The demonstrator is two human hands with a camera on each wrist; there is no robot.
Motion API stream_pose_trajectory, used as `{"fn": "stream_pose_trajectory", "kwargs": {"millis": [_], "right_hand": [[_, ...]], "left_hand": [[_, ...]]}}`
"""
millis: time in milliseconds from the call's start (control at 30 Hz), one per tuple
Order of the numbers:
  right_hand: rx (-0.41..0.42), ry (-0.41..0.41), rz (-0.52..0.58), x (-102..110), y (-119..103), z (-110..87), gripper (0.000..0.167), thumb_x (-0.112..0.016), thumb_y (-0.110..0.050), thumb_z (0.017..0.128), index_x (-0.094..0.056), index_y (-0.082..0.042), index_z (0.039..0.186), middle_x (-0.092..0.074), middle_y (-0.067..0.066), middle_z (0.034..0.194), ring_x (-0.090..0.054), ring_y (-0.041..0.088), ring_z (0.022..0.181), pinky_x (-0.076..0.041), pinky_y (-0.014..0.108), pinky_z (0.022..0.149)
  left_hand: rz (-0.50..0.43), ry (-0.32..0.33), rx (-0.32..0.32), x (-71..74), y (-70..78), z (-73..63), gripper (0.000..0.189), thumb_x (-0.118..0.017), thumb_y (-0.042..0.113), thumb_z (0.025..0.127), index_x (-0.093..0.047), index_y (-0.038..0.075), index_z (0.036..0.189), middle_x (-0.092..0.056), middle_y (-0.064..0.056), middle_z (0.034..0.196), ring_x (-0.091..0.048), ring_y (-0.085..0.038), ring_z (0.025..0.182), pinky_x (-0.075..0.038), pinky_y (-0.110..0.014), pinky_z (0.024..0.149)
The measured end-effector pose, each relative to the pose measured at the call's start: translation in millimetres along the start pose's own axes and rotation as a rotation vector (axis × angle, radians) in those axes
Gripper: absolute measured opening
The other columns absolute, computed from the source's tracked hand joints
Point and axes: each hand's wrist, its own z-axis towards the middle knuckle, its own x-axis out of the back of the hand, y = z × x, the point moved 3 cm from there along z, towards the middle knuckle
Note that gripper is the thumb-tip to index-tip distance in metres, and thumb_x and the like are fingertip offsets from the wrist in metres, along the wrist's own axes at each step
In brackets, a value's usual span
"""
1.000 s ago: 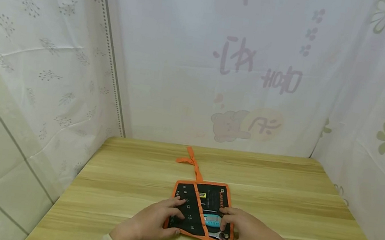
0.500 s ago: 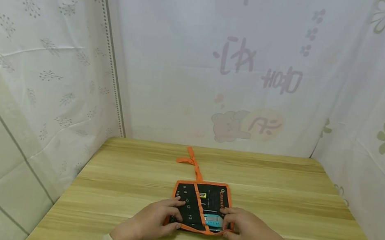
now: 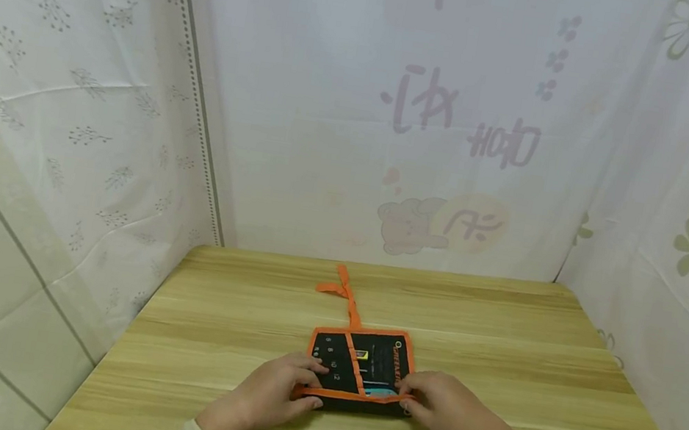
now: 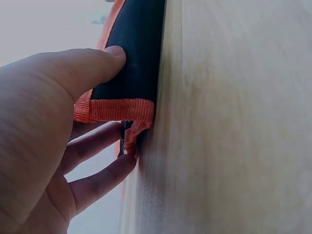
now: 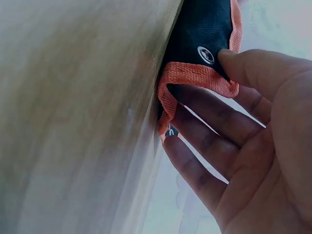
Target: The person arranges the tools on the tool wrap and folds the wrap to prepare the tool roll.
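A black tool pouch (image 3: pixel 379 350) with orange edging lies on the table, its near edge curled up and folded over toward the far side. My left hand (image 3: pixel 278 389) pinches the fold's left end; in the left wrist view its thumb presses the black underside (image 4: pixel 134 68). At the right end, my right hand (image 3: pixel 446 406) grips the same edge, thumb beside a metal eyelet (image 5: pixel 205 55). Between the hands, a turquoise tool (image 3: pixel 380 393) shows partly in a pocket, the rest covered by the fold. Printed numbers mark the pouch's left panel.
An orange tie strap (image 3: pixel 350 309) trails from the pouch's far edge toward the back of the wooden table (image 3: pixel 501 328). Patterned white cloth (image 3: pixel 330 131) hangs behind the table and along both sides.
The pouch's near edge has risen and curled away from me, covering the lower pockets and most of the turquoise tool. Both hands have shifted only slightly with it.
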Motion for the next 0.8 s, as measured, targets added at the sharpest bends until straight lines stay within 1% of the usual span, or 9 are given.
{"fn": "stream_pose_trajectory", "kwargs": {"millis": [67, 167, 267, 367, 433, 467, 600, 700, 800], "right_hand": [[-0.012, 0.001, 0.001, 0.0, 0.4, 0.3, 0.012, -0.07, -0.033, 0.103, -0.074, -0.023, 0.099, -0.07, -0.019, 0.1, -0.059, -0.001, 0.077, -0.05, 0.027, 0.067], [-0.015, 0.008, 0.0, 0.3, 0.3, 1.2, 0.01, -0.069, -0.031, 0.104, -0.074, -0.023, 0.1, -0.07, -0.019, 0.097, -0.055, -0.001, 0.07, -0.049, 0.027, 0.065], [-0.026, 0.011, 0.015, 1.0, 0.4, 1.3, 0.006, -0.069, -0.026, 0.104, -0.074, -0.024, 0.102, -0.073, -0.016, 0.099, -0.06, -0.003, 0.074, -0.051, 0.027, 0.066], [-0.042, 0.013, 0.031, 1.5, 1.0, 1.3, 0.005, -0.07, -0.023, 0.103, -0.075, -0.024, 0.103, -0.074, -0.015, 0.098, -0.063, -0.003, 0.076, -0.053, 0.028, 0.066], [-0.05, 0.016, 0.03, 1.7, 1.3, 1.0, 0.004, -0.071, -0.024, 0.102, -0.075, -0.026, 0.103, -0.073, -0.018, 0.098, -0.065, -0.003, 0.08, -0.055, 0.029, 0.069], [-0.051, 0.015, 0.03, 1.5, 1.7, 1.2, 0.003, -0.073, -0.024, 0.101, -0.074, -0.027, 0.102, -0.072, -0.019, 0.098, -0.065, -0.003, 0.08, -0.055, 0.029, 0.068], [-0.048, 0.011, 0.024, 0.7, 2.0, 1.9, 0.008, -0.077, -0.024, 0.098, -0.073, -0.03, 0.099, -0.069, -0.023, 0.098, -0.063, -0.002, 0.082, -0.055, 0.029, 0.071], [-0.047, 0.006, 0.042, 0.1, 1.5, 2.1, 0.013, -0.078, -0.022, 0.097, -0.07, -0.032, 0.101, -0.068, -0.023, 0.096, -0.061, -0.001, 0.079, -0.053, 0.028, 0.069], [-0.033, 0.008, 0.076, 0.0, 0.4, 1.8, 0.02, -0.078, -0.02, 0.097, -0.067, -0.035, 0.104, -0.067, -0.023, 0.099, -0.064, 0.0, 0.088, -0.056, 0.03, 0.075]], "left_hand": [[-0.012, 0.004, 0.003, -0.5, -0.8, 0.3, 0.007, -0.081, 0.033, 0.095, -0.079, 0.026, 0.095, -0.071, 0.006, 0.127, -0.064, -0.017, 0.124, -0.054, -0.042, 0.102], [-0.025, 0.013, -0.001, -1.4, -1.9, 1.2, 0.005, -0.079, 0.031, 0.097, -0.078, 0.026, 0.095, -0.073, 0.007, 0.122, -0.065, -0.016, 0.121, -0.054, -0.041, 0.101], [-0.051, 0.02, 0.004, -1.4, -2.7, 2.0, 0.005, -0.076, 0.031, 0.1, -0.078, 0.027, 0.096, -0.074, 0.009, 0.118, -0.066, -0.014, 0.118, -0.055, -0.04, 0.1], [-0.088, 0.026, 0.028, -1.5, -4.1, 2.3, 0.004, -0.074, 0.03, 0.101, -0.077, 0.028, 0.1, -0.073, 0.012, 0.114, -0.066, -0.012, 0.115, -0.055, -0.038, 0.099], [-0.113, 0.023, 0.054, -1.7, -5.5, 2.6, 0.004, -0.074, 0.031, 0.101, -0.078, 0.029, 0.101, -0.071, 0.015, 0.112, -0.065, -0.01, 0.113, -0.056, -0.037, 0.097], [-0.122, 0.023, 0.062, -1.8, -5.9, 3.0, 0.004, -0.074, 0.031, 0.1, -0.078, 0.029, 0.101, -0.07, 0.016, 0.111, -0.065, -0.009, 0.11, -0.056, -0.037, 0.096], [-0.119, 0.022, 0.069, -1.6, -6.1, 5.6, 0.001, -0.077, 0.029, 0.098, -0.078, 0.029, 0.1, -0.068, 0.018, 0.105, -0.063, -0.005, 0.102, -0.056, -0.033, 0.09], [-0.102, 0.017, 0.073, -1.8, -5.5, 7.0, 0.006, -0.079, 0.026, 0.096, -0.077, 0.031, 0.099, -0.067, 0.017, 0.104, -0.062, -0.004, 0.099, -0.056, -0.031, 0.087], [-0.103, 0.014, 0.085, -2.4, -5.2, 7.0, 0.009, -0.08, 0.025, 0.096, -0.076, 0.032, 0.1, -0.068, 0.016, 0.104, -0.061, -0.004, 0.097, -0.055, -0.03, 0.086]]}}
